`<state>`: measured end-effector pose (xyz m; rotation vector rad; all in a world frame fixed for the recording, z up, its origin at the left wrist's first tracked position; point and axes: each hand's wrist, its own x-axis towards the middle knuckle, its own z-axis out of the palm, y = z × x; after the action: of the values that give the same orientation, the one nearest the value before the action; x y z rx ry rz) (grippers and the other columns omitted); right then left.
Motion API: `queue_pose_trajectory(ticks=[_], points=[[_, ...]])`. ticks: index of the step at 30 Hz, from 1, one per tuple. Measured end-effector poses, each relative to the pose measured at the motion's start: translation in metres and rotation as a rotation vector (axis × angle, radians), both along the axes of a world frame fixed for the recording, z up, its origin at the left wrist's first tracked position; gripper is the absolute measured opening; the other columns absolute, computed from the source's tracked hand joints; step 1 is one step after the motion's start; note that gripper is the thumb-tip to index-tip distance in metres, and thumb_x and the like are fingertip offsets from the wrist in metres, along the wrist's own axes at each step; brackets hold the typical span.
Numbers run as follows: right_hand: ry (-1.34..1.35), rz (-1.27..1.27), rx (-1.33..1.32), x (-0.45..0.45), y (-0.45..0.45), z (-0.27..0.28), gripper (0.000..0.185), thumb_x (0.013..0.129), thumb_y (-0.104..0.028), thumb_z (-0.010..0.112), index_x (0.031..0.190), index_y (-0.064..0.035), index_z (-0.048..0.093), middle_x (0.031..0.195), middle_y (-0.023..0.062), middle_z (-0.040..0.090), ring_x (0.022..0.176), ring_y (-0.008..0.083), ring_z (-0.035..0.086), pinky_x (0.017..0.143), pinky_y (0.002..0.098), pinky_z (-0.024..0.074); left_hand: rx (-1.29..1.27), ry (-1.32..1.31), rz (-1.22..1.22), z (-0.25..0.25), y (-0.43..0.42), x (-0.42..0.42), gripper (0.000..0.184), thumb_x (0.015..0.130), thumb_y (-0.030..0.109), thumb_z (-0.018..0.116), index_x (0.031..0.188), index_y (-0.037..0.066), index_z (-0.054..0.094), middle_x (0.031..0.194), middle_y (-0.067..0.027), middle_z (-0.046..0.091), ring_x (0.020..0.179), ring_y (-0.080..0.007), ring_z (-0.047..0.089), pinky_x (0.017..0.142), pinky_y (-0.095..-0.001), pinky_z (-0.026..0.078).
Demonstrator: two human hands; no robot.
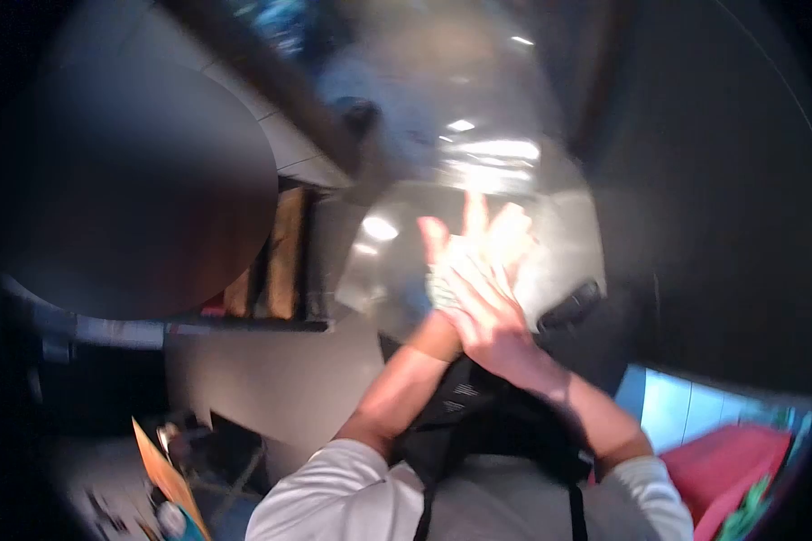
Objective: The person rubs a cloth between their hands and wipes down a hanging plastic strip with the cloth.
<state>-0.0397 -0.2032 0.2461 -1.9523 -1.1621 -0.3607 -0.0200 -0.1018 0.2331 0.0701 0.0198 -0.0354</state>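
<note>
My left hand (pixel 472 225) reaches forward with its fingers spread, overexposed by bright light. Laid across it is my right hand (pixel 487 316), whose straight fingers rest against the left hand near the wrist. I see no object held in either hand. A pale band or patch (pixel 440 290) shows at my left wrist; what it is I cannot make out. Beneath both hands lies a shiny grey surface (pixel 370 270) with bright reflections. A dark oblong object (pixel 570 307) sits on its right edge, close to my right hand but apart from it.
A large dark round shape (pixel 135 189) fills the left side. Wooden strips (pixel 285 252) stand beside it, above a grey counter surface (pixel 280 370). A dark panel (pixel 713 225) runs along the right. A red item (pixel 726 469) is at lower right.
</note>
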Motion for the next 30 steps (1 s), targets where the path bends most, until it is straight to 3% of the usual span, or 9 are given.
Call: queue_pose_trajectory(ticks=[5,8,9,11,20,22,23,25,30], points=[[0.450,-0.134,0.138,0.102,-0.027,-0.032,0.049,0.089,-0.024,0.059,0.129,0.0032,0.056,0.129,0.0266,0.055,0.126,0.0367,0.051,0.104,0.0497,0.0402,0.277,-0.160,-0.099,-0.010,-0.018,0.003,0.107,0.085,0.085,0.037,0.162,0.018,0.008,0.167,-0.0148,0.011,0.152,-0.0387,0.014,0.122,-0.0533,0.015],[0.220,-0.254,0.021,0.090,0.007,-0.039,0.049,0.091,-0.022,0.052,0.134,0.0004,0.055,0.135,0.0243,0.054,0.134,0.0405,0.044,0.111,0.0585,0.0313,-0.142,-0.098,0.010,-0.005,-0.009,0.010,0.100,0.087,0.083,0.037,0.161,0.022,0.010,0.167,-0.0154,0.010,0.151,-0.0380,0.017,0.122,-0.0552,0.016],[0.282,-0.447,-0.375,0.052,0.011,0.035,0.049,0.091,-0.025,0.055,0.130,0.0044,0.054,0.134,0.0287,0.051,0.132,0.0341,0.049,0.106,0.0510,0.0407,0.382,-0.097,0.066,-0.010,-0.005,0.018,0.099,0.087,0.084,0.034,0.161,0.022,0.010,0.165,-0.0198,0.010,0.151,-0.0367,0.015,0.123,-0.0526,0.015],[0.220,0.062,0.188,0.009,0.010,-0.010,0.057,0.087,-0.018,0.060,0.139,0.0029,0.050,0.143,0.0266,0.048,0.142,0.0441,0.035,0.116,0.0586,0.0273,0.148,-0.008,0.039,0.009,0.001,0.017,0.096,0.088,0.082,0.035,0.161,0.024,0.012,0.164,-0.0241,0.009,0.151,-0.0380,0.014,0.122,-0.0553,0.016],[0.554,-0.184,0.247,0.104,-0.006,-0.037,0.045,0.087,-0.018,0.059,0.129,-0.0021,0.059,0.138,0.0221,0.053,0.132,0.0418,0.046,0.111,0.0569,0.0327,0.420,-0.139,-0.071,0.011,0.004,0.009,0.115,0.075,0.093,0.040,0.161,0.029,-0.003,0.166,-0.0194,0.006,0.152,-0.0361,0.014,0.122,-0.0517,0.019],[0.401,-0.141,0.245,0.072,0.000,-0.029,0.039,0.095,-0.016,0.054,0.130,0.0003,0.057,0.139,0.0246,0.052,0.134,0.0440,0.044,0.113,0.0572,0.0294,-0.115,-0.056,0.031,0.010,-0.002,0.014,0.111,0.075,0.085,0.055,0.160,0.025,0.016,0.157,-0.0245,0.031,0.140,-0.0398,0.038,0.114,-0.0521,0.034],[0.259,-0.144,0.200,0.046,0.005,-0.019,0.036,0.101,-0.012,0.048,0.132,0.0045,0.057,0.138,0.0218,0.057,0.136,0.0331,0.048,0.114,0.0391,0.0363,0.226,-0.088,0.029,-0.010,0.006,0.016,0.110,0.077,0.088,0.049,0.160,0.023,0.018,0.154,-0.0237,0.035,0.137,-0.0405,0.042,0.111,-0.0530,0.037],[0.282,-0.103,0.166,0.025,0.003,-0.020,0.039,0.101,-0.013,0.049,0.135,0.0046,0.052,0.139,0.0215,0.053,0.134,0.0340,0.046,0.114,0.0414,0.0338,0.123,-0.031,0.043,-0.013,0.001,0.007,0.111,0.078,0.090,0.042,0.160,0.022,0.014,0.149,-0.0229,0.042,0.127,-0.0400,0.051,0.105,-0.0524,0.044],[0.726,-0.281,0.387,0.093,-0.027,-0.056,0.040,0.102,-0.014,0.050,0.136,0.0049,0.055,0.137,0.0176,0.059,0.127,0.0273,0.056,0.110,0.0372,0.0399,0.283,-0.206,-0.046,-0.016,-0.032,-0.013,0.098,0.088,0.084,0.021,0.160,0.025,-0.009,0.167,-0.0134,0.013,0.152,-0.0274,0.018,0.123,-0.0475,0.015]])
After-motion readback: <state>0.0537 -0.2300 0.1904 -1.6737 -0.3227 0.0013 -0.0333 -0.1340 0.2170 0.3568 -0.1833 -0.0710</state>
